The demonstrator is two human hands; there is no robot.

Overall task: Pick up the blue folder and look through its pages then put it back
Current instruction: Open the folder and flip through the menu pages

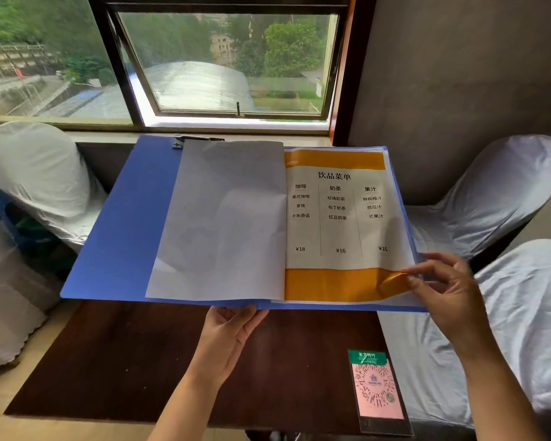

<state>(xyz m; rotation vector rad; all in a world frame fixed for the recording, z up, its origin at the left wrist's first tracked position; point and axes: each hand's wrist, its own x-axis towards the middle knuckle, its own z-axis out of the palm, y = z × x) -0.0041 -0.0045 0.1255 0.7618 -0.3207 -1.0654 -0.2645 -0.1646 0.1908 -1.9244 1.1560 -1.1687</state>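
The blue folder (pixel 121 224) lies open and lifted above a dark wooden table (pixel 140 361). A blank white page (pixel 223 218) covers its left half. On the right half is a drinks menu page (pixel 337 218) with orange bands at top and bottom. My left hand (pixel 229 335) supports the folder from beneath at the spine, near its front edge. My right hand (pixel 449 288) pinches the menu page's lower right corner, which curls upward. A metal clip (pixel 185 141) shows at the folder's top edge.
A QR code stand (pixel 377 389) sits at the table's front right. White-covered chairs stand to the left (pixel 35 176) and right (pixel 497 198). A window (pixel 223 62) is straight ahead behind the folder.
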